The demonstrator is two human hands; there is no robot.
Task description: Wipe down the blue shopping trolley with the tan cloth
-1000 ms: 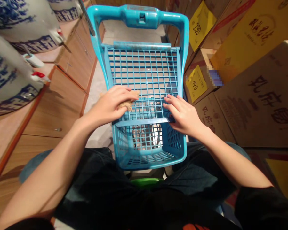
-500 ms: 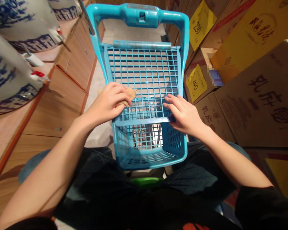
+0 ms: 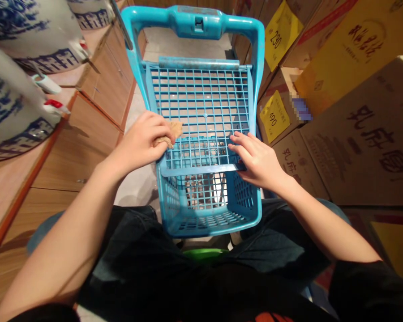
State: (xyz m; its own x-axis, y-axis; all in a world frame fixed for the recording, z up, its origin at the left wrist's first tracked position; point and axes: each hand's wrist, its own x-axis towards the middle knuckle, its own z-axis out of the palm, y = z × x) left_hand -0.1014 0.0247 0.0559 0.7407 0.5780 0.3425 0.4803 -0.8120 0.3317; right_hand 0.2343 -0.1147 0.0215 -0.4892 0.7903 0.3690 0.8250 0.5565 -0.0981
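Observation:
A blue plastic shopping basket point(image 3: 201, 169) with a long handle stands between my knees, its grid panel facing up at me. My left hand point(image 3: 146, 137) is closed around a crumpled tan cloth point(image 3: 176, 129) at the left edge of the grid. Part of the cloth is hidden under the fingers. At the right side of the basket, my right hand point(image 3: 255, 158) grips the edge, with its fingertips over the grid and its thumb lower by the crossbar.
Large white jars with blue patterns point(image 3: 50, 33) stand on a wooden cabinet point(image 3: 77, 152) at left. Stacked cardboard boxes point(image 3: 362, 134) with yellow price signs point(image 3: 274, 117) rise close on the right. Something green point(image 3: 204, 255) shows below the basket.
My left hand has slid a little to the left with the cloth, toward the basket's left edge. My right hand and the basket stay nearly in place.

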